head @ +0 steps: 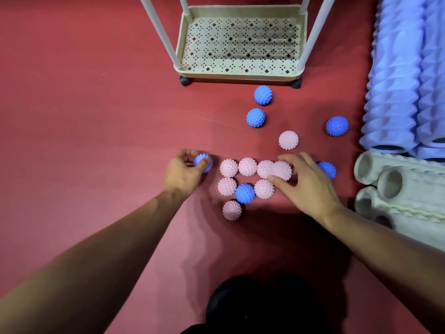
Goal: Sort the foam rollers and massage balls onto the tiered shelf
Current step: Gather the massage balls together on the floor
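Note:
Spiky massage balls lie scattered on the red mat. My left hand (184, 172) is closed around a blue ball (204, 162) at the left end of the cluster. My right hand (305, 183) grips a pink ball (280, 170) from above, thumb under it. Several pink balls (248, 167) and one blue ball (245, 193) are packed between my hands. More blue balls (263, 95) sit nearer the shelf, and another blue ball (327, 169) peeks out behind my right hand. The cream bottom tray (240, 73) of the tiered shelf stands ahead with nothing in it.
Blue ridged foam rollers (395, 88) lie along the right edge, with cream rollers (395, 184) stacked nearer me. White shelf posts (159, 32) rise from the tray corners, and black castors (185, 81) sit under it. Bare red mat (84, 104) stretches to the left.

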Demonstrator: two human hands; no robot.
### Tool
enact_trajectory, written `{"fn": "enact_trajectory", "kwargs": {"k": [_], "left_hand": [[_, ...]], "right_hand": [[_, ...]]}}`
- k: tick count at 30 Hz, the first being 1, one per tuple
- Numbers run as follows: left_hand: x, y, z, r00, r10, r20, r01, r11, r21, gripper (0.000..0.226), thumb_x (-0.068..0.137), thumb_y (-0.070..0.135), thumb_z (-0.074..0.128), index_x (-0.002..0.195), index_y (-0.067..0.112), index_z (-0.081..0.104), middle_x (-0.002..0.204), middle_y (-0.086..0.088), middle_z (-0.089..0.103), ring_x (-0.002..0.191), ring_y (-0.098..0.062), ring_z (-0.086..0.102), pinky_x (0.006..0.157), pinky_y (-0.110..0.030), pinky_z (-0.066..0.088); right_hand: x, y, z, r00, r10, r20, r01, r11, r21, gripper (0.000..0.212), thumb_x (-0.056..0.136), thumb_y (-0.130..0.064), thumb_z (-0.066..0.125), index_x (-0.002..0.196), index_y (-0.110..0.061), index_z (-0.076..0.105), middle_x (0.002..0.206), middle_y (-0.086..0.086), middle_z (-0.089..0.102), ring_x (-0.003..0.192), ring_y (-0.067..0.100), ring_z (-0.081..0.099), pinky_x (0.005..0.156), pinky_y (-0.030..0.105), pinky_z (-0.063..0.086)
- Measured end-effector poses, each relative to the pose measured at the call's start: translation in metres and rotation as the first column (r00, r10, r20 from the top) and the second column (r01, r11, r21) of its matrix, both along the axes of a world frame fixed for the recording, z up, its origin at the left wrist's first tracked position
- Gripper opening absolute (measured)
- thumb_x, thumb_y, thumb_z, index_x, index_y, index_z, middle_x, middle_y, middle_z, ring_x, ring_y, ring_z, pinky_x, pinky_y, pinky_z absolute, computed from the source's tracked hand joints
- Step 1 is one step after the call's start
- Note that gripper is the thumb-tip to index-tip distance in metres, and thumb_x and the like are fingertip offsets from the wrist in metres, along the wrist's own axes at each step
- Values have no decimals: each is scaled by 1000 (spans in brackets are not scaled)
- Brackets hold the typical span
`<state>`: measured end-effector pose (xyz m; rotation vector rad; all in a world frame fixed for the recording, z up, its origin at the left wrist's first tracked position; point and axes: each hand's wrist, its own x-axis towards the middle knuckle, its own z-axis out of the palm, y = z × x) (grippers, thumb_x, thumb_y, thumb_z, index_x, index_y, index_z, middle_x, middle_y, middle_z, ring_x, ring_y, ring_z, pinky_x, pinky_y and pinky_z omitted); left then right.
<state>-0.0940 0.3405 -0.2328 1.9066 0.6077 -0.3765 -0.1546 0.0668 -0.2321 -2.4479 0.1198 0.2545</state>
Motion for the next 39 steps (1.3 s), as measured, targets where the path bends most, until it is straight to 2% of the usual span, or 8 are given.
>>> {"fn": "enact_trajectory", "kwargs": {"k": [3, 7, 11, 17, 23, 28, 33, 39], "left_hand": [[16, -22, 1, 989, -27, 145, 23, 999, 35, 27, 88, 14, 78, 107, 13, 60, 86, 11, 64, 62, 11, 59, 67, -7, 48], [40, -43, -7, 982, -157, 107, 154, 987, 37, 32, 90, 20, 77, 118, 15, 63, 99, 3, 68, 78, -11, 65, 77, -25, 54], [41, -60, -21, 948, -319, -25, 318, 948, -16, 29, 94, 14, 71, 122, 11, 62, 109, -3, 68, 87, -17, 64, 83, -32, 55], [42, -66, -28, 908, -410, -84, 410, 912, -18, 26, 96, 25, 69, 119, 16, 63, 111, -2, 71, 93, -15, 64, 87, -27, 52], [54, -68, -28, 910, -410, -67, 407, 912, -58, 28, 97, 30, 66, 121, 18, 60, 116, -1, 67, 106, -17, 65, 95, -25, 52], [68, -76, -19, 799, -596, 80, 558, 784, 272, 52, 97, 39, 64, 145, 29, 47, 139, -2, 46, 126, -18, 49, 115, -35, 36], [93, -102, -20, 658, -753, 14, 701, 619, 354, 60, 100, 31, 61, 154, 26, 37, 158, -6, 33, 141, -31, 40, 121, -42, 29], [99, -117, -20, 720, -690, 76, 627, 693, 357, 27, 95, 7, 62, 120, 16, 55, 116, -1, 44, 96, -22, 53, 97, -31, 41]], "right_hand": [[34, 11, 2, 999, -24, -23, 25, 998, 59, 59, 81, -50, 77, 130, -27, 55, 127, -7, 60, 116, 15, 59, 103, 37, 47], [67, 30, -3, 998, -10, -69, 10, 1000, -9, 46, 90, -41, 70, 129, -23, 54, 128, -1, 64, 120, 23, 57, 97, 37, 46], [72, 38, -17, 986, 31, -163, -50, 992, -115, 38, 93, -40, 66, 127, -25, 56, 127, 0, 63, 123, 26, 55, 97, 38, 46], [67, 30, -19, 993, 118, 10, -115, 977, -177, 30, 93, -48, 62, 115, -28, 67, 115, -7, 59, 115, 21, 53, 99, 36, 44], [61, -7, -23, 970, -11, 242, 67, 972, -224, 36, 90, -43, 65, 120, -23, 67, 129, 0, 55, 114, 27, 52, 98, 46, 45], [69, -46, -31, 999, 29, -46, -38, 978, -207, 51, 94, -44, 62, 143, -32, 52, 150, -4, 46, 130, 29, 46, 111, 47, 39], [66, -49, -33, 990, 56, -129, -67, 994, -88, 40, 93, -38, 66, 129, -30, 51, 130, -2, 63, 121, 25, 53, 103, 43, 42], [46, -44, -34, 984, 158, -77, -167, 978, -125, 39, 91, -45, 66, 125, -30, 55, 123, -11, 67, 119, 18, 57, 100, 38, 38]]}}
